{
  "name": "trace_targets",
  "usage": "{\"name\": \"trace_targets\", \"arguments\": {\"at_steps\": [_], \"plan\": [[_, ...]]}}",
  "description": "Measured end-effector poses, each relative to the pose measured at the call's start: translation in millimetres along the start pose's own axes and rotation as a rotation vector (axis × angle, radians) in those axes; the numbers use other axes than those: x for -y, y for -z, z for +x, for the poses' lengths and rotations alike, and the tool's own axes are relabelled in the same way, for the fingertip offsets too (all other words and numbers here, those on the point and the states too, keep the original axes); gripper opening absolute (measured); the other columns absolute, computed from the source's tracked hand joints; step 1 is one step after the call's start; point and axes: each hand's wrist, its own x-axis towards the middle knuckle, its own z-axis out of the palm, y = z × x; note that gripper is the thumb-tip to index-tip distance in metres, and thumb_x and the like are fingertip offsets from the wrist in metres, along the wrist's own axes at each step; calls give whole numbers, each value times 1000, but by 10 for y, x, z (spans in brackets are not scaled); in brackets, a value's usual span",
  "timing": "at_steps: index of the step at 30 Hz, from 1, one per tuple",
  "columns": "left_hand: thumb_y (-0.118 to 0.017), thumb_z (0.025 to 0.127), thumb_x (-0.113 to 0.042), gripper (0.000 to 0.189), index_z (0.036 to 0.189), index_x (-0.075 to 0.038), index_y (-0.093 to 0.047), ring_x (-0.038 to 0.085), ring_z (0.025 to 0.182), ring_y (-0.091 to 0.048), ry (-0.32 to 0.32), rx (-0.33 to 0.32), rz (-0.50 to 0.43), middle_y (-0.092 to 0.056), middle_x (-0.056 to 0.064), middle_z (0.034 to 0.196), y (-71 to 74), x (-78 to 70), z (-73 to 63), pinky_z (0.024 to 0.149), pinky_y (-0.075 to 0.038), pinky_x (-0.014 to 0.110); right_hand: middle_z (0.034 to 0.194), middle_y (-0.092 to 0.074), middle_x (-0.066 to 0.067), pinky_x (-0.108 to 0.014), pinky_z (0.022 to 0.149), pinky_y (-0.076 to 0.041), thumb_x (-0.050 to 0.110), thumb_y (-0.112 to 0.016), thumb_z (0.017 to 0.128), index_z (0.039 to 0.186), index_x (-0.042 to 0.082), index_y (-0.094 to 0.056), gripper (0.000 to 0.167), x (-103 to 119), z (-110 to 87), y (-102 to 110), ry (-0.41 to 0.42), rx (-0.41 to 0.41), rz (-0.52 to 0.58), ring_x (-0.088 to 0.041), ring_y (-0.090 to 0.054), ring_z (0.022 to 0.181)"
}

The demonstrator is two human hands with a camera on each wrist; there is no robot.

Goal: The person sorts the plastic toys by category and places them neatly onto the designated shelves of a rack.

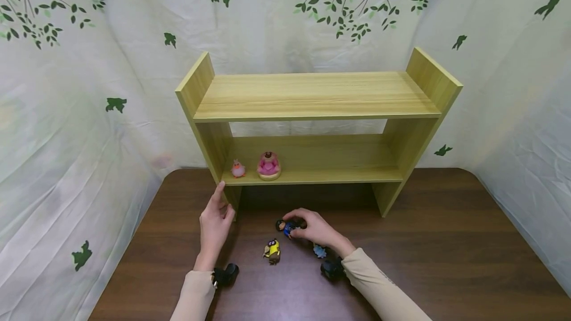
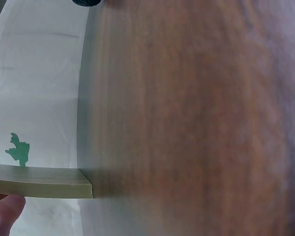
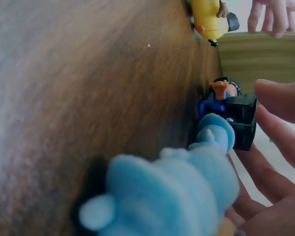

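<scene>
My right hand (image 1: 315, 229) curls its thumb and fingers round a small toy figure (image 1: 287, 227) with dark hair and blue clothes, lying on the table. In the right wrist view the figure's black boots (image 3: 243, 120) point toward the thumb. My left hand (image 1: 216, 222) touches the front edge of the left side panel of a wooden shelf (image 1: 308, 177) with its fingertips. A yellow toy figure (image 1: 273, 250) lies between the hands. Close by my right wrist is a light-blue toy figure (image 1: 319, 250), large in the right wrist view.
On the shelf's middle board, at the left, stand a small pink-and-white toy (image 1: 238, 168) and a pink bear figure (image 1: 269, 166). The shelf stands at the back of a brown table (image 1: 468, 251). Behind hangs a white curtain (image 1: 134, 63) printed with leaves.
</scene>
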Motion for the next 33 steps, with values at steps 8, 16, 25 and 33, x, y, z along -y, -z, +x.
{"name": "trace_targets", "arguments": {"at_steps": [8,16,25,33], "plan": [[-62,76,15,77,142,-20,-44,17,69,-60,9,1,0,-60,13,90,2,2,1,56,-47,21,106,-63,-5,-27,68,-46,7,-67,86,117,6,-64,32,27,28,-24,-22,-1,9,-16,-58,89],[-61,76,15,77,142,-20,-44,19,71,-62,9,4,1,-61,15,95,3,3,-2,55,-50,26,104,-64,-2,-27,71,-46,8,-69,84,119,6,-65,35,38,46,-57,-35,26,-27,-15,-58,88],[-61,76,15,77,143,-19,-43,19,72,-64,-3,7,1,-61,15,95,5,-2,3,54,-51,29,110,-56,-7,-29,77,-49,4,-68,83,125,7,-61,42,35,19,-55,22,20,-24,-19,-56,95],[-61,76,15,78,143,-20,-42,20,72,-64,-4,6,-6,-61,15,95,4,5,-2,53,-50,29,107,-53,-6,-29,80,-50,3,-67,84,128,7,-59,44,42,-17,-33,39,-9,14,-20,-58,96]]}}
